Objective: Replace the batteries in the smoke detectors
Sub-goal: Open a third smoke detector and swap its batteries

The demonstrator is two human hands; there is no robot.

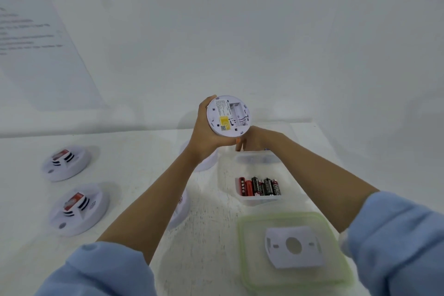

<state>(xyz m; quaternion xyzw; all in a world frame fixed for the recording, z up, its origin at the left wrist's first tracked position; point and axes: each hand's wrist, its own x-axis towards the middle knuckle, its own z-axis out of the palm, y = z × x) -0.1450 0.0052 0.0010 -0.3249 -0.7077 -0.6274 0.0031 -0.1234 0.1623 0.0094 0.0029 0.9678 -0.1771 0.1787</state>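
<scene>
Holding the smoke detector (227, 116) raised above the table (134, 163) with its back face to the camera, the left hand (206, 132) grips the rim, fingers curled round the edge. The battery bay (236, 113) stands open and appears empty, so the step in hand is judged to lie between removal and refitting. The right hand (254, 138) is largely hidden behind the detector, fingers pointing down over the far tub (254, 157); whether it holds anything cannot be told. Next move, as judged: take fresh cells from the batteries (259, 186) lying side by side in the near tub (262, 200) and seat them to the polarity marks. A green-rimmed lid (247, 259) lies nearest the person, with a white plate (294, 257) on it. The far-left detector (66, 162) and the near-left detector (78, 209) sit face up, well apart from the tubs; others are partly hidden by the left forearm. Surface is white-covered. The wall (240, 43) behind is white, with a printed sheet (36, 43) fixed at left.
</scene>
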